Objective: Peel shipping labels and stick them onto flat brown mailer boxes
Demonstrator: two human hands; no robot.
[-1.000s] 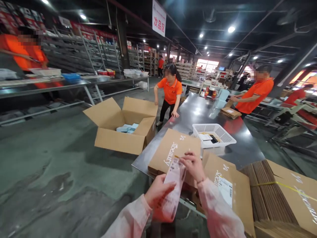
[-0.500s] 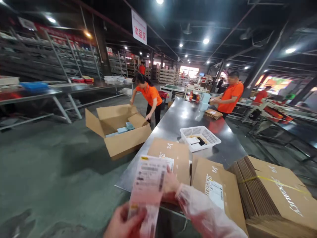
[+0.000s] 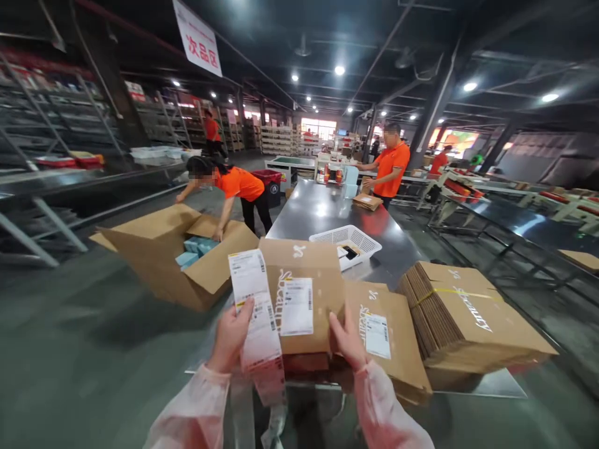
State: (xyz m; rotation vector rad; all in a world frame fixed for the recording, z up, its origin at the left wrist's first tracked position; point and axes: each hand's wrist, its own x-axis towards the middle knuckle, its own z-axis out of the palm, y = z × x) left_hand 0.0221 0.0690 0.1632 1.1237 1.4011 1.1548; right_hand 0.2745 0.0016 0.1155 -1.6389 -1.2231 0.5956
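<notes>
Dark ceiling [image 3: 262, 43], round lamps [image 3: 339, 70] lit; grey-green floor [image 3: 93, 362]; shelving [image 3: 47, 106] left; bright window [image 3: 318, 128] far back.

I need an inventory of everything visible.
Metal table: one, silver, centre
Flattened-carton stacks: two, brown, on table
Shipping labels: two, white, atop stacks
Label strip: one, white, left of stacks
Strapped carton bundle: one, brown, right
Perforated basket: one, white, behind stacks
Open carton: one, brown, left
Small boxes: several, light-blue, inside it
Hanging sign: one, white, upper left
Racks: several, grey, background
Coworkers: at least three, orange-shirted, beyond
Left hand: one, pale-sleeved, holding strip
Right hand: one, pale-sleeved, at left stack
</notes>
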